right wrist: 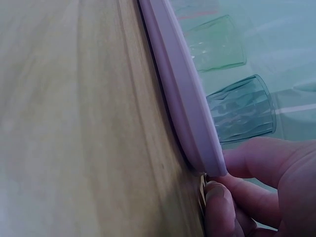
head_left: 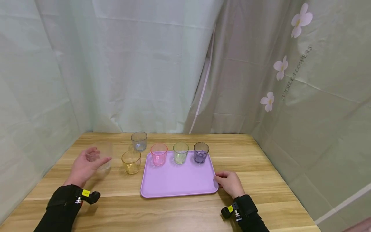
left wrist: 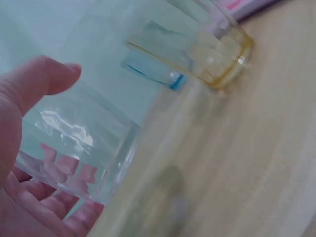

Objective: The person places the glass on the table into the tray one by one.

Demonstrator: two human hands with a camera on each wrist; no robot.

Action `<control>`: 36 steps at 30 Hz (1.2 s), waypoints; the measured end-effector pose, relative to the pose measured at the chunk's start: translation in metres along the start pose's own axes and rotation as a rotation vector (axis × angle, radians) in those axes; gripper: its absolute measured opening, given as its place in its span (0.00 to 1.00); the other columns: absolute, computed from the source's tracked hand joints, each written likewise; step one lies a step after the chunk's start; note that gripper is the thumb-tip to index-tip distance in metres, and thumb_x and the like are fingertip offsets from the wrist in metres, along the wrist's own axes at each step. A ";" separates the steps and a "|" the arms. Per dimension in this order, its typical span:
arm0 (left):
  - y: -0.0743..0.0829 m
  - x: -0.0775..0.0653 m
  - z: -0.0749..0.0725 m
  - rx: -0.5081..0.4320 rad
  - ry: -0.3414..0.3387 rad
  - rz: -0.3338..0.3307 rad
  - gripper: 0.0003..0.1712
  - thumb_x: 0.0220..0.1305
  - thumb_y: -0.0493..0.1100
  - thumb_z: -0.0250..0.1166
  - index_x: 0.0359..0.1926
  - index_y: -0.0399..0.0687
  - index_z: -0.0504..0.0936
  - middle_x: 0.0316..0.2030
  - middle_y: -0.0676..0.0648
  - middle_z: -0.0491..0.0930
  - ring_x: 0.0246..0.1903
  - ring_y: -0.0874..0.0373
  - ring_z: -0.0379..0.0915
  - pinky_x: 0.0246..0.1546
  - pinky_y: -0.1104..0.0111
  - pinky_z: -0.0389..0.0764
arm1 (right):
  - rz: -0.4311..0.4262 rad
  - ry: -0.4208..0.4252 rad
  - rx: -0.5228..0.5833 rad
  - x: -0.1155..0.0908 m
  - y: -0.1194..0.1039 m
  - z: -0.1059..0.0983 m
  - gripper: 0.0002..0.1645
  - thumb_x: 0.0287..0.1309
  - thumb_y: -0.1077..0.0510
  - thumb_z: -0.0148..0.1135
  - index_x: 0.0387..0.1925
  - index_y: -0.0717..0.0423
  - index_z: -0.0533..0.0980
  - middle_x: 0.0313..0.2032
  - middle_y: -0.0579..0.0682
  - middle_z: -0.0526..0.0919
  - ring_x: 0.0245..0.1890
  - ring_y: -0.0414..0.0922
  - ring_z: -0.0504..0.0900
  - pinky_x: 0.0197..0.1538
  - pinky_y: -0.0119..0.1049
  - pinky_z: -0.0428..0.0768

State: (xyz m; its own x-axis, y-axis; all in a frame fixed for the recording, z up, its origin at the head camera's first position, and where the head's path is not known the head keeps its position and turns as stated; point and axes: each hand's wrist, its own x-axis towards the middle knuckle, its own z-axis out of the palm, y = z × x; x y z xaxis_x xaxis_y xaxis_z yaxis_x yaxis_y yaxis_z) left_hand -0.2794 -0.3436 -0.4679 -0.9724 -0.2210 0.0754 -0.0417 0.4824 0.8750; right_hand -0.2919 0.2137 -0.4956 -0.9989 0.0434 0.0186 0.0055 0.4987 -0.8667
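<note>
My left hand grips a clear colourless glass at the left of the table, thumb on one side and fingers curled round the other. In the left wrist view the glass tilts, its base over the wood. My right hand pinches the near right corner of a lilac tray between thumb and fingers. Along the tray's far side stand a pink glass, a green glass and a dark purple-grey glass. Nearest the left hand's glass is a yellow glass.
A blue-grey glass stands behind the yellow one, left of the tray. The wooden table reaches back to a pale curtain. Another curtain with printed flowers hangs along the right side.
</note>
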 end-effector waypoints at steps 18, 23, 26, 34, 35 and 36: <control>0.044 -0.001 -0.019 0.023 0.012 0.012 0.62 0.74 0.63 0.71 0.85 0.28 0.47 0.77 0.23 0.61 0.72 0.27 0.63 0.44 0.76 0.71 | 0.010 0.015 -0.003 -0.002 -0.003 -0.001 0.14 0.68 0.63 0.73 0.48 0.70 0.88 0.42 0.60 0.93 0.36 0.46 0.90 0.40 0.37 0.89; 0.055 -0.003 -0.022 0.026 0.020 0.023 0.61 0.74 0.62 0.72 0.85 0.29 0.48 0.78 0.23 0.61 0.72 0.27 0.63 0.42 0.78 0.71 | 0.007 0.015 -0.010 -0.001 -0.003 0.000 0.14 0.68 0.62 0.73 0.48 0.70 0.88 0.42 0.60 0.93 0.36 0.45 0.90 0.40 0.37 0.89; 0.061 -0.003 -0.023 0.027 0.011 0.033 0.61 0.75 0.62 0.71 0.86 0.30 0.47 0.78 0.23 0.61 0.73 0.27 0.62 0.42 0.77 0.71 | 0.001 0.017 -0.010 -0.001 -0.003 0.000 0.14 0.67 0.62 0.73 0.48 0.71 0.88 0.42 0.60 0.93 0.36 0.46 0.90 0.40 0.38 0.89; 0.079 -0.004 -0.025 0.038 -0.041 0.073 0.63 0.76 0.64 0.69 0.87 0.32 0.44 0.81 0.24 0.58 0.76 0.26 0.60 0.52 0.67 0.74 | -0.004 0.023 -0.010 -0.001 -0.002 0.000 0.13 0.67 0.63 0.73 0.47 0.71 0.88 0.42 0.61 0.93 0.37 0.47 0.90 0.40 0.38 0.89; 0.082 -0.004 -0.025 0.036 -0.048 0.076 0.63 0.76 0.64 0.69 0.87 0.33 0.43 0.81 0.24 0.58 0.76 0.26 0.59 0.55 0.62 0.75 | -0.004 0.023 -0.008 -0.001 -0.002 0.000 0.13 0.67 0.63 0.73 0.47 0.71 0.88 0.42 0.61 0.93 0.37 0.47 0.90 0.40 0.37 0.89; 0.084 -0.005 -0.024 0.030 -0.055 0.077 0.63 0.76 0.64 0.69 0.87 0.33 0.43 0.81 0.24 0.57 0.77 0.26 0.59 0.58 0.56 0.76 | -0.004 0.023 -0.008 -0.002 -0.003 0.000 0.13 0.67 0.63 0.73 0.47 0.71 0.88 0.42 0.61 0.93 0.37 0.46 0.90 0.40 0.37 0.89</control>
State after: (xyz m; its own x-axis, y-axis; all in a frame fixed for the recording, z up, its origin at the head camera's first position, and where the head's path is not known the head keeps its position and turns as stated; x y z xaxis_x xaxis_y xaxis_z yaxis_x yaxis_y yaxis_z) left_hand -0.2727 -0.3226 -0.3831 -0.9841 -0.1353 0.1150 0.0279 0.5214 0.8529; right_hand -0.2903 0.2125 -0.4933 -0.9976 0.0612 0.0334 0.0021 0.5060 -0.8626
